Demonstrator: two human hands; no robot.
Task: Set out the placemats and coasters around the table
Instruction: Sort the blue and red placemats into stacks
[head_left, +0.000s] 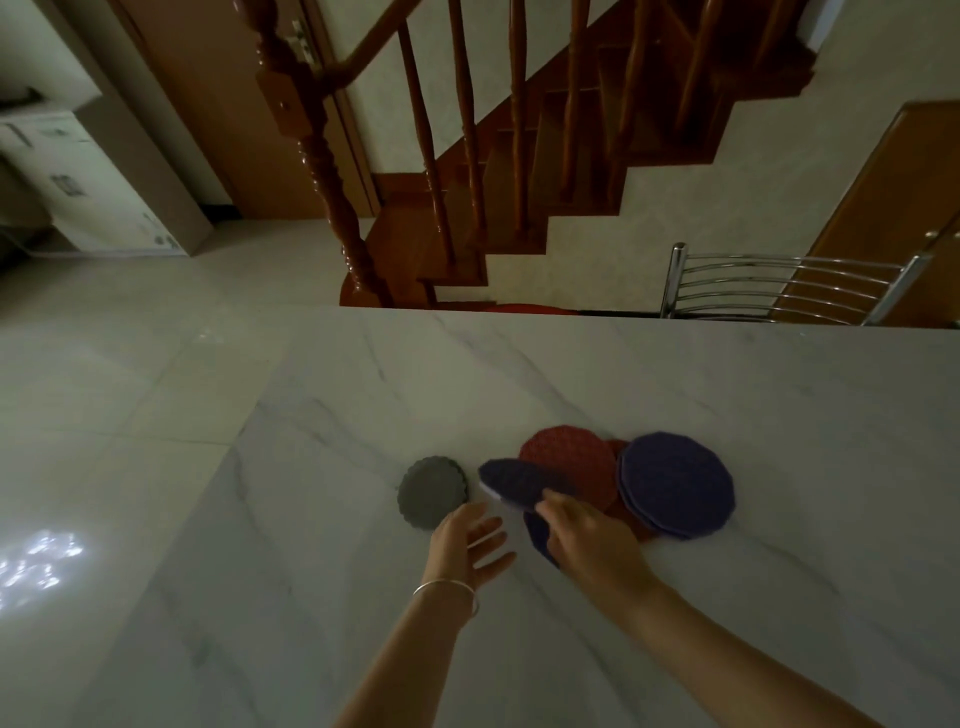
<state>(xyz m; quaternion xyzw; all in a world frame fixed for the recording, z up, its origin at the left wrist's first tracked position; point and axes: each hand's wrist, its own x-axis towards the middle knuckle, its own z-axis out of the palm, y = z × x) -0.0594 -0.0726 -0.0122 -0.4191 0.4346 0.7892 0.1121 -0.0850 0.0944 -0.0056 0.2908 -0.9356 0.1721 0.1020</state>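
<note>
The right hand (587, 530) is pinching a purple mat (524, 486) by its near edge and lifting it, tilted, off the pile of red and purple mats (675, 483) near the table (571, 374) edge. The left hand (475, 540) is waiting with relaxed, straight fingers just beside the grey coaster (434, 491). I think it is better to raise the mat slowly, so the mats below are not dragging along.

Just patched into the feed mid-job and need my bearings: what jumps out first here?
The right hand lifts a round purple mat by its edge above the white marble table, near the front middle. Just right of it lie a round red mat and a stack of round purple mats. A small grey scalloped coaster sits left, by the open left hand.
</note>
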